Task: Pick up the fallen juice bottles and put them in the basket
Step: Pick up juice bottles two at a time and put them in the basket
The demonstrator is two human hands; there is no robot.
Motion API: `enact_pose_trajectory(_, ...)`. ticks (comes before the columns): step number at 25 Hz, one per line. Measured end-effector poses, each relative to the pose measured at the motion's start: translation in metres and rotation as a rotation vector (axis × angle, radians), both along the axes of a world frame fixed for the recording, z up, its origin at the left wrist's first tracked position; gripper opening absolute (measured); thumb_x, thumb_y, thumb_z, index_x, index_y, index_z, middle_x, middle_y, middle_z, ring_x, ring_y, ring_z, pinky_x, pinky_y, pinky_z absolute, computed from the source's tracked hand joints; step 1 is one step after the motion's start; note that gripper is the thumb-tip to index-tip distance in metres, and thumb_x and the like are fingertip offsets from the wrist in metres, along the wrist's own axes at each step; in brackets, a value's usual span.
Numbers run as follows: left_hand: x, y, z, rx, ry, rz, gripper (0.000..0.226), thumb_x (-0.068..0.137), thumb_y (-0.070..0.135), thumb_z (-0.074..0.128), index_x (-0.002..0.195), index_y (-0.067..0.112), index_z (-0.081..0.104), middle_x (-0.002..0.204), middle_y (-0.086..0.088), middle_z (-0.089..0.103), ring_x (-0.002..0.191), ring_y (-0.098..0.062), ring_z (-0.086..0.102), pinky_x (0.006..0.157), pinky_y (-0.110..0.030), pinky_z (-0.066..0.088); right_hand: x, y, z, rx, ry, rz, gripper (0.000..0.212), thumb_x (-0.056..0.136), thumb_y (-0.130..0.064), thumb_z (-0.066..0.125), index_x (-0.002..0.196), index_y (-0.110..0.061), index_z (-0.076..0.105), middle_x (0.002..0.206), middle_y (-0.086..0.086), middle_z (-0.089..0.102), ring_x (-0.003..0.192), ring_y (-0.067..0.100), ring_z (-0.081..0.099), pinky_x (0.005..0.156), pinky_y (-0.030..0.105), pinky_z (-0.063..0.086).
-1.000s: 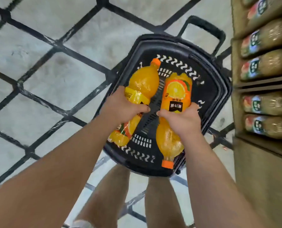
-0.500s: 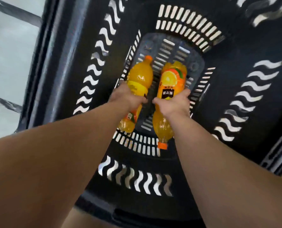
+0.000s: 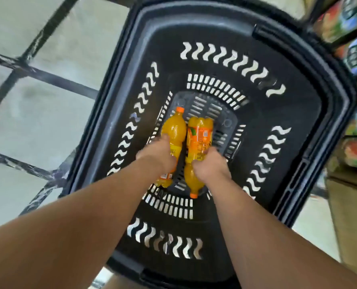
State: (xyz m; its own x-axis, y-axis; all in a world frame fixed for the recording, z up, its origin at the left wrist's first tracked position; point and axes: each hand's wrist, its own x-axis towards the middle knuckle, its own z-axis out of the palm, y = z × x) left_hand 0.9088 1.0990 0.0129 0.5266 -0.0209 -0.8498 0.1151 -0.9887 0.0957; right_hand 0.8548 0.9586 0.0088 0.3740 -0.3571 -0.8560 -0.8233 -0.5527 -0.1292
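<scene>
Left hand [image 3: 159,155] and right hand [image 3: 212,166] curl, gripping.

Tiled floor [image 3: 38,113] — black basket [image 3: 298,113]

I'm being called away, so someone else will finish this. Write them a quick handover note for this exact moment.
Left hand: grips the left juice bottle, cap pointing away.
Right hand: grips the right juice bottle, cap pointing toward you.
Both bottles lie side by side at the bottom of the black basket.
Done: bottles lowered in.
Left: let go and withdraw both hands.
</scene>
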Motion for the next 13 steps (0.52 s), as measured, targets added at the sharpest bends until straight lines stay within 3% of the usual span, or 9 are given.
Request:
enact_pose_trajectory(3, 0.016, -0.019, 0.077, -0.022, 0.002, -0.201, 0.058, 0.092, 0.034, 0.063, 0.144, 0.023, 0.041, 0.138, -0.008, 0.051, 0.127, -0.034, 0.055, 0.096, -0.048, 0.051, 0.02, -0.015, 0.078, 0.056, 0.008, 0.114, 0.045, 0.087, -0.043, 0.068, 0.127, -0.024, 0.059, 0.125, 0.007, 0.065, 0.112, 0.032, 0.064, 0.092, 0.041, 0.055)
enact_pose_trajectory(8, 0.053, -0.053, 0.233, -0.171, -0.075, -0.357, 0.033, 0.084, 0.039, 0.059, 0.115, 0.027, 0.058, 0.112, -0.004, 0.066, 0.109, -0.029, 0.066, 0.091, -0.044, 0.056, 0.045, -0.048, 0.242, 0.047, -0.118, 0.149, 0.038, 0.084, -0.043, 0.069, 0.117, -0.028, 0.062, 0.12, 0.003, 0.066, 0.111, 0.03, 0.065, 0.087, 0.036, 0.053)
enact_pose_trajectory(13, 0.078, -0.106, 0.399, -0.23, -0.145, -0.58, 0.042, 0.088, 0.041, 0.065, 0.125, 0.023, 0.059, 0.12, -0.007, 0.064, 0.117, -0.029, 0.062, 0.094, -0.039, 0.052, 0.037, -0.09, 0.406, -0.023, -0.236, 0.142, 0.046, 0.083, -0.049, 0.069, 0.123, -0.028, 0.06, 0.124, 0.003, 0.066, 0.114, 0.03, 0.065, 0.09, 0.037, 0.053)
